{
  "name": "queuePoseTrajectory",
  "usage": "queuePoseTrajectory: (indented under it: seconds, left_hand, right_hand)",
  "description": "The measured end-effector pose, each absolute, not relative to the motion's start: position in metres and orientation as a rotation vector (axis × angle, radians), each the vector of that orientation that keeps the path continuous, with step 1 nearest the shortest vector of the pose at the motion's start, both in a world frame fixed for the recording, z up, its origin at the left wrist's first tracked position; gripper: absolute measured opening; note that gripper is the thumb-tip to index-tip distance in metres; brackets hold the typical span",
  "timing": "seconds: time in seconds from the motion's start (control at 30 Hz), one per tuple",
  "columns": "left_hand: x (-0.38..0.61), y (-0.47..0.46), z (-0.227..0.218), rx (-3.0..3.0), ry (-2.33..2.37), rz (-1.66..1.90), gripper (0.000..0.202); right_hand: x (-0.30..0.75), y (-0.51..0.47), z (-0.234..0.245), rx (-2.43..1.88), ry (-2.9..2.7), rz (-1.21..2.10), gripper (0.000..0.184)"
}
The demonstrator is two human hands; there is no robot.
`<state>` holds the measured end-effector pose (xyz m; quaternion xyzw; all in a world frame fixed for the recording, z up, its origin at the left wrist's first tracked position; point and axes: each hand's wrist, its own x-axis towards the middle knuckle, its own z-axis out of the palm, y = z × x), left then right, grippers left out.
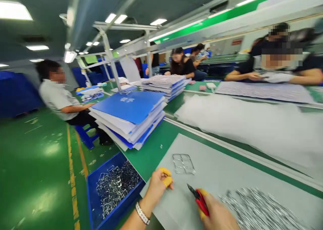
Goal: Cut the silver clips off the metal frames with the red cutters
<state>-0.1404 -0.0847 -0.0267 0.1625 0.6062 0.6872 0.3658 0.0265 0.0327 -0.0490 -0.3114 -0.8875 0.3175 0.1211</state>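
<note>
Down on the green workbench (148, 159), our right hand (218, 215) holds red snips (200, 201) tight. A metal frame (183, 163) lies just above them, near our left hand (156, 186); we cannot tell its grip.

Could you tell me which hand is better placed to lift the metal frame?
Left, probably: the left hand looks empty and lies nearer the frame, while the right hand grips red-handled snips.

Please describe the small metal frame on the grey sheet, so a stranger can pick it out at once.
On the long green workbench, find the pale grey sheet. The small metal frame lies there alone, just past the left hand, apart from the big heap of metal strips.
</note>
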Motion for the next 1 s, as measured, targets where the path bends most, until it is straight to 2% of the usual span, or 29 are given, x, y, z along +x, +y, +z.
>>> queuePoseTrajectory:
  seconds: [0.1,0.27,1.0]
  left_hand:
    - [-0.129,-0.08,-0.02,0.506,1.555,1.741,0.022]
    - [-0.106,-0.062,-0.011,0.578,1.474,1.702,0.027]
    - [-0.071,-0.039,-0.021,0.6,1.532,1.617,0.03]
  right_hand:
    - [0.029,0.027,-0.021,-1.088,-2.195,1.234,0.033]
    - [0.025,0.023,-0.001,-1.012,-1.522,1.607,0.045]
    - [0.031,0.017,-0.024,-0.818,-1.189,1.739,0.04]
